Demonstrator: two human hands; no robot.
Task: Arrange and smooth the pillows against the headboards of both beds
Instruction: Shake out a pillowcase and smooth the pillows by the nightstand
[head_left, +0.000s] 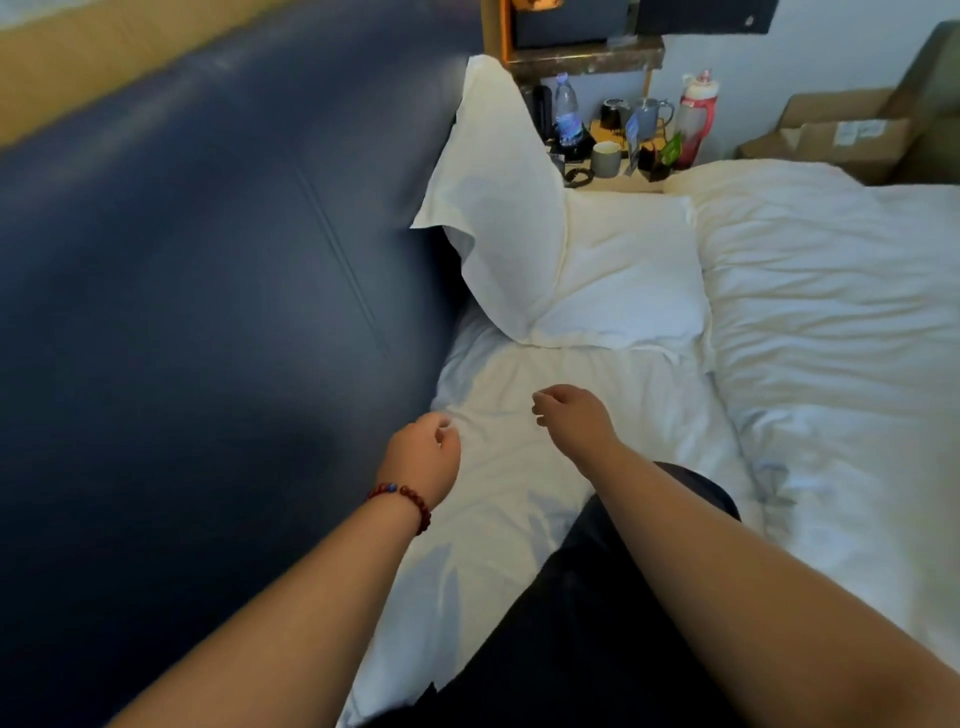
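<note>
A dark blue padded headboard (208, 286) fills the left side. At the far end one white pillow (498, 208) leans upright against it, and a second white pillow (628, 275) lies flat beside the first. A nearer white pillow (498, 499) lies flat along the headboard under my hands. My left hand (423, 452), with a red bead bracelet on the wrist, curls its fingers into this pillow's fabric at the edge by the headboard, and creases run out from the spot. My right hand (571, 415) hovers just above the same pillow with fingers loosely curled and holds nothing.
A rumpled white duvet (831, 322) covers the bed to the right. My dark-clothed knee (597, 597) rests on the mattress. A nightstand (618, 179) past the pillows holds bottles, a cup and a kettle. A cardboard box (831, 130) stands at the far right.
</note>
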